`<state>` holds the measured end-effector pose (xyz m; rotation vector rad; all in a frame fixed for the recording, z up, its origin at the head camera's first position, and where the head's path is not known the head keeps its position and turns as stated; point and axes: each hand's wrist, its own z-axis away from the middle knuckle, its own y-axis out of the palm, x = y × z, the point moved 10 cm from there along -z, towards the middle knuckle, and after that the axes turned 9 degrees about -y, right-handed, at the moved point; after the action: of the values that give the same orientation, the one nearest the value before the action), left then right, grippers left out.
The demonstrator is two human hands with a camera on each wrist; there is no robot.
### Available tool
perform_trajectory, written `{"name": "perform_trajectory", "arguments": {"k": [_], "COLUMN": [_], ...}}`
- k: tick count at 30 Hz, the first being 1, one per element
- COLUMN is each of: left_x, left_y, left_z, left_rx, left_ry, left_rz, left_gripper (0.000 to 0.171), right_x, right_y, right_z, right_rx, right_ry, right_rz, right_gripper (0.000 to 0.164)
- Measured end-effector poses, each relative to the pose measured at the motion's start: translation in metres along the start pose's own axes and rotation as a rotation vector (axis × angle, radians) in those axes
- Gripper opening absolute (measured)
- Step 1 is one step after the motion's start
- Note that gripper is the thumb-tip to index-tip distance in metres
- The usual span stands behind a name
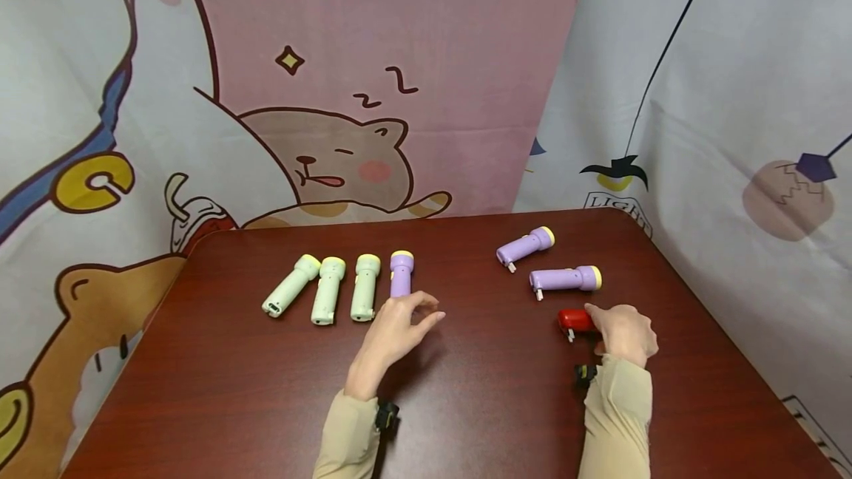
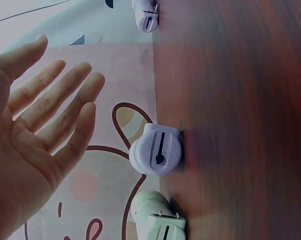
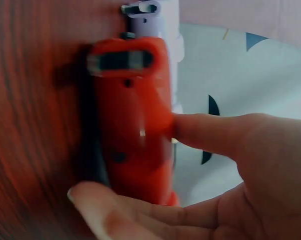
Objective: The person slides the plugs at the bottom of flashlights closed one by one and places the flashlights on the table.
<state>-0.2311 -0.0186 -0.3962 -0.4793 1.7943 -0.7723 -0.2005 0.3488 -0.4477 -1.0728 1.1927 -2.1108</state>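
My right hand [image 1: 624,333] grips a red flashlight [image 1: 576,320] near its head end, low over the table's right side. In the right wrist view the red flashlight [image 3: 135,125] lies between my thumb and fingers, its small metal plug prongs folded out at the tail. The head end is mostly hidden by the hand. My left hand [image 1: 393,327] hovers over the middle of the table, holding nothing, fingers relaxed with the palm facing right. Just beyond it lies a purple flashlight [image 1: 401,272], its tail partly covered by the hand in the head view.
Several pale green flashlights, one at the near end of the row [image 1: 364,287], lie left of the purple one. At the back right lie two more purple flashlights, a tilted one [image 1: 524,246] and a level one [image 1: 566,279]. A printed cloth [image 1: 466,58] hangs behind the brown table [image 1: 486,405].
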Motion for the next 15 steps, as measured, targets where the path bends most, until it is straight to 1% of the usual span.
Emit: {"name": "perform_trajectory", "arguments": {"k": [2,9,12,15], "left_x": [0.001,0.002,0.002,0.002], "left_y": [0.001,0.002,0.003,0.003], "left_z": [0.0,0.0,0.0,0.001], "left_rx": [0.006,0.025,0.027,0.032], "left_ry": [-0.007,-0.021,-0.024,-0.025], "left_rz": [0.003,0.01,0.002,-0.002], "left_gripper": [0.022,0.025,0.025,0.025], "right_x": [-0.001,0.002,0.001,0.0], "right_y": [0.004,0.006,0.007,0.009], "right_z": [-0.002,-0.008,-0.01,-0.012], "right_rx": [0.011,-0.038,-0.037,-0.032], "right_ry": [-0.002,-0.04,-0.032,-0.022], "right_rz": [-0.031,-0.146,-0.196,-0.217], "right_gripper": [0.07,0.069,0.071,0.072]}}
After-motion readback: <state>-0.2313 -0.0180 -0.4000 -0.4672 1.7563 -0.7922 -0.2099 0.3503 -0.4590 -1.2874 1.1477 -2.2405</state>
